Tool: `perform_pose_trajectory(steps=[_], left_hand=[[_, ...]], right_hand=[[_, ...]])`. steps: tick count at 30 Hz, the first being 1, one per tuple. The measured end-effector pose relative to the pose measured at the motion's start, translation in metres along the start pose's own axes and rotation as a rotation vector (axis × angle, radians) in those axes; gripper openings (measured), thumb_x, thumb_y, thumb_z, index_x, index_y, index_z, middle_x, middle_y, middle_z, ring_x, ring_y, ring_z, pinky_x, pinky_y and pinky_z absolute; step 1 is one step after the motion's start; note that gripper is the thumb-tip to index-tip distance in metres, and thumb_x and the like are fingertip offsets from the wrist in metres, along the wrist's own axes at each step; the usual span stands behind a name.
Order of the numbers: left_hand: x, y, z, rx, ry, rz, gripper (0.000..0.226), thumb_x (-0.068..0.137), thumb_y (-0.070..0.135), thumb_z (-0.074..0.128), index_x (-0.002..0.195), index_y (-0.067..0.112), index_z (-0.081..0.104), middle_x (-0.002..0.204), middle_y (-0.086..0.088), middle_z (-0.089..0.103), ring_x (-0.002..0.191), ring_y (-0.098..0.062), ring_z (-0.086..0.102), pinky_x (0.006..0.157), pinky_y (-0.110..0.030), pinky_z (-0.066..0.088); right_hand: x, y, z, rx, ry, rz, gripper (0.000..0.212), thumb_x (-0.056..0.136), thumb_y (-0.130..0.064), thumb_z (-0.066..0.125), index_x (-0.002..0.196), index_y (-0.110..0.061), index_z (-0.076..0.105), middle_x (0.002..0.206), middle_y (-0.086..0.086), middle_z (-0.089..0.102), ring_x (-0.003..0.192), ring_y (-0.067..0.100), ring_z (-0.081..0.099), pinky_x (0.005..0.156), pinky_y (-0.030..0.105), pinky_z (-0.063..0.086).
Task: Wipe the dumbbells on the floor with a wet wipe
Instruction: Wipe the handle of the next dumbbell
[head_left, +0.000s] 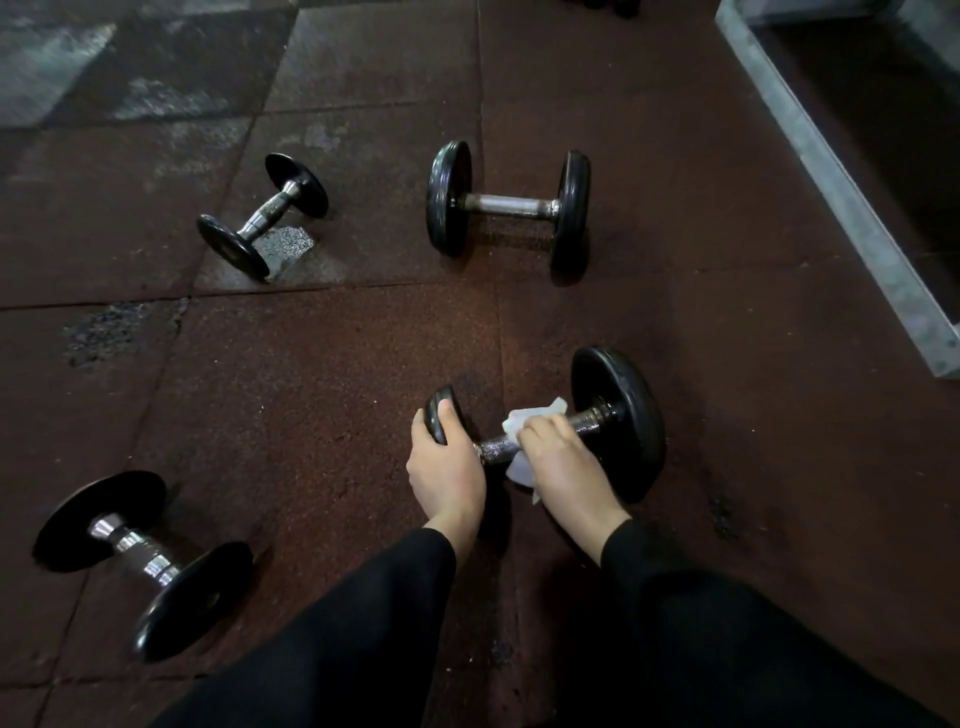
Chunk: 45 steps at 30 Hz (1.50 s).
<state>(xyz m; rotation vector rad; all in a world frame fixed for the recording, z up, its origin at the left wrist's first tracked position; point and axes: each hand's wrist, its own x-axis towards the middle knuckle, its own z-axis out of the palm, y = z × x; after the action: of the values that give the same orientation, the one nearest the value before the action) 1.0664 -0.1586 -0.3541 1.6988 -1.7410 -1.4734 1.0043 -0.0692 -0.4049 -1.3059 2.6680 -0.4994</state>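
Four dumbbells lie on the dark reddish rubber floor (311, 395). The nearest dumbbell (618, 421) sits just ahead of the person, its metal bar running from a small black plate on the left up to a larger-looking plate on the right. The left hand (444, 467) is clenched over the left plate, thumb laid across its face, steadying it. The right hand (558, 462) is closed around the bar with the white wet wipe (524, 421) bunched under its fingers — folds of the wipe stick out above and below the grip. Both arms wear black sleeves (363, 623). A second dumbbell (506, 205) lies well beyond, a smaller one (262, 213) to its left at an angle, and a fourth (143, 561) rests near the person's left — none touching. A pale concrete ledge (831, 171) crosses the upper right corner.
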Motion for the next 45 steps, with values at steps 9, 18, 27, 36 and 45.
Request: perform_pose_trajectory(steps=[9,18,27,36,45], left_hand=[[-0.001,0.000,0.000,-0.005,0.007,0.001,0.050,0.096,0.043,0.037,0.138,0.016,0.042,0.133,-0.010,0.054,0.124,-0.026,0.048,0.101,-0.030,0.033],[-0.002,-0.001,-0.002,-0.003,0.005,0.008,0.051,0.096,0.042,0.037,0.139,0.015,0.040,0.137,-0.009,0.051,0.128,-0.025,0.044,0.104,-0.029,0.030],[-0.003,0.000,-0.001,-0.009,0.005,0.002,0.051,0.096,0.042,0.037,0.139,0.015,0.040,0.137,-0.010,0.051,0.128,-0.026,0.044,0.104,-0.030,0.030],[-0.001,-0.002,-0.001,0.004,-0.002,0.001,0.052,0.096,0.043,0.036,0.140,0.015,0.039,0.138,-0.010,0.050,0.129,-0.026,0.044,0.105,-0.031,0.030],[0.000,-0.005,0.000,-0.005,0.002,0.006,0.051,0.096,0.044,0.036,0.139,0.017,0.041,0.136,-0.009,0.052,0.127,-0.026,0.046,0.104,-0.031,0.031]], right_hand=[[0.004,-0.013,-0.003,-0.114,0.045,0.155,0.023,0.053,0.003,0.081,0.063,-0.006,0.063,0.065,0.006,0.058,0.067,0.024,0.062,0.041,0.025,0.048],[0.016,0.001,-0.010,-0.330,0.011,0.227,0.031,0.035,0.000,0.087,0.052,-0.005,0.062,0.052,0.006,0.055,0.054,0.020,0.058,0.044,0.021,0.046],[0.016,0.003,-0.019,-0.407,-0.113,0.270,0.020,0.075,-0.003,0.071,0.093,0.003,0.065,0.095,0.013,0.062,0.095,0.024,0.057,0.072,0.023,0.051],[0.021,0.006,-0.016,-0.768,-0.163,0.224,0.014,0.081,-0.016,0.061,0.090,-0.011,0.071,0.089,0.002,0.065,0.085,0.015,0.059,0.069,0.020,0.048],[0.017,0.004,-0.001,-0.770,-0.047,0.389,0.011,0.071,-0.024,0.063,0.068,-0.016,0.070,0.065,-0.004,0.061,0.057,0.005,0.058,0.045,0.015,0.041]])
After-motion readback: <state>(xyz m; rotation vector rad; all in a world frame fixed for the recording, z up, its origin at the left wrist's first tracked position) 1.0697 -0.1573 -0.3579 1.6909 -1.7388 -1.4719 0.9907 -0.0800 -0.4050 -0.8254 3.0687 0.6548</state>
